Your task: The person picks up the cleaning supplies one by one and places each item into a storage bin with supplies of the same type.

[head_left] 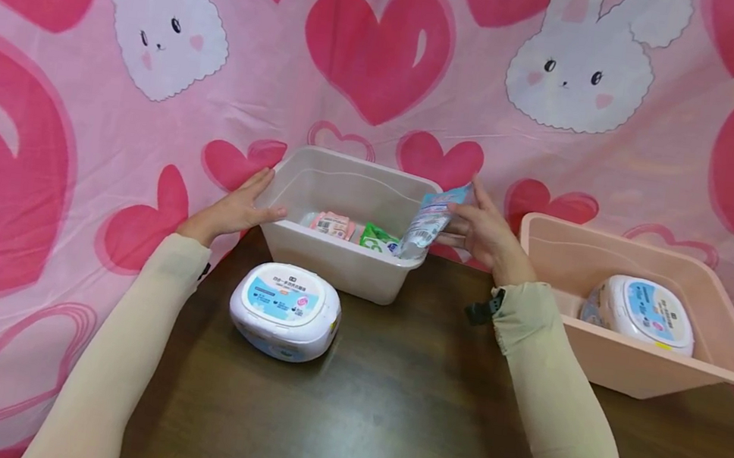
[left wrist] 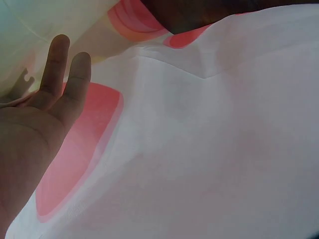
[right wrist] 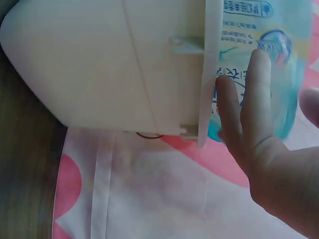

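A light grey plastic bin stands at the back of the table. At its left end my left hand rests on the rim, thumb at the front corner; in the left wrist view two fingers look straight against its outside. My right hand holds a blue-and-white printed pouch, tilted over the bin's right rim with its lower end inside. In the right wrist view the pouch shows above the rim, fingers against its face. Inside the bin lie a pink packet and a green packet.
A white oval tub with a blue label stands on the dark wooden table in front of the grey bin. To the right, a peach bin holds a similar white tub. A pink heart-printed cloth hangs behind.
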Demonstrator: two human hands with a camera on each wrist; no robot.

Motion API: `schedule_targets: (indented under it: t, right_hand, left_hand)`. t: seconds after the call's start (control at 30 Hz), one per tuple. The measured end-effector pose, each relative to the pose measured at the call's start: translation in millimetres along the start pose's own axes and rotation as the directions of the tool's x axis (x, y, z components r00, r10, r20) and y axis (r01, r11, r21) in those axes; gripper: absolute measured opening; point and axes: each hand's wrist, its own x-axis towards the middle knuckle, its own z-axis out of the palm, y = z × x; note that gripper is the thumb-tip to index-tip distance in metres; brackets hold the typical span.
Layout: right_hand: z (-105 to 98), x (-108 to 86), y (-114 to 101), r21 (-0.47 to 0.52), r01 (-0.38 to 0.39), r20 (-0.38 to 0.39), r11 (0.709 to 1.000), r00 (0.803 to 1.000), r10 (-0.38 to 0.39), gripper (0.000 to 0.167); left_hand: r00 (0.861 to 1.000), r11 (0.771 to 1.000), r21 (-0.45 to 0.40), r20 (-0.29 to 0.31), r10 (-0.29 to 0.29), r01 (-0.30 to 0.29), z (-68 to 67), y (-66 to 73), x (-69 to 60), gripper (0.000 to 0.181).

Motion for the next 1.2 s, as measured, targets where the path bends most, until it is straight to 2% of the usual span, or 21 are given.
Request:
schedule_targets:
  t: [0.2,0.37,0.5,0.57,0.6,0.67,0.73,0.83,0.9,0.97,1.1,1.2]
  right_hand:
    - [5,-5.7,-7,0.057,0.070,-0.016,0.996,0.997,-0.070,0.087]
    - [3,-11.7,-8,-0.001,0.087,-0.027,0.996,0.996,-0.087,0.086]
    - [2,-18.2,-3,-0.111,0.108,-0.028,0.988,0.993,-0.112,0.085]
    - [1,-21.3,0,-0.224,0.133,-0.014,0.965,0.990,-0.140,0.082]
    - [1,-23.1,2,-0.290,0.150,-0.008,0.945,0.987,-0.159,0.079]
    - [0,-25.9,5,-0.435,0.178,0.004,0.883,0.981,-0.195,0.075]
    - [-1,-28.1,8,-0.572,0.205,0.020,0.794,0.971,-0.237,0.073]
    - [1,-30.6,12,-0.709,0.220,0.038,0.670,0.961,-0.276,0.071]
    - [3,-31.6,13,-0.773,0.227,0.054,0.593,0.954,-0.295,0.070]
    - [4,-32.4,15,-0.813,0.233,0.071,0.534,0.950,-0.306,0.070]
    - [7,-33.3,17,-0.890,0.251,0.119,0.380,0.934,-0.337,0.071]
    - [8,-35.7,19,-0.938,0.230,0.132,0.260,0.929,-0.345,0.074]
  left_hand:
    - [1.000,1.000,-0.002,0.006,0.008,-0.008,-1.2,0.0,1.4,0.109]
    - [1.000,1.000,-0.001,0.008,0.019,-0.019,-1.7,1.5,3.8,0.107]
    - [1.000,1.000,0.000,0.011,0.014,-0.014,-1.3,1.3,4.5,0.109]
    - [1.000,1.000,0.005,0.014,0.010,-0.010,-1.0,1.4,4.2,0.110]
    - [1.000,1.000,0.008,0.015,0.009,-0.009,-0.8,1.3,4.1,0.110]
    - [1.000,1.000,0.013,0.015,0.007,-0.008,-0.6,1.3,3.8,0.110]
    - [1.000,1.000,0.017,0.016,0.012,-0.012,-1.0,1.2,3.4,0.109]
    - [1.000,1.000,0.015,0.018,0.017,-0.017,-1.6,1.0,3.1,0.107]
    - [1.000,1.000,0.011,0.021,0.018,-0.018,-2.0,1.3,3.0,0.106]
    - [1.000,1.000,0.008,0.022,0.018,-0.018,-2.1,1.3,3.3,0.105]
    - [1.000,1.000,0.013,0.022,0.014,-0.014,-2.2,0.9,4.1,0.105]
    - [1.000,1.000,0.013,0.023,0.010,-0.010,-2.4,0.8,4.2,0.107]
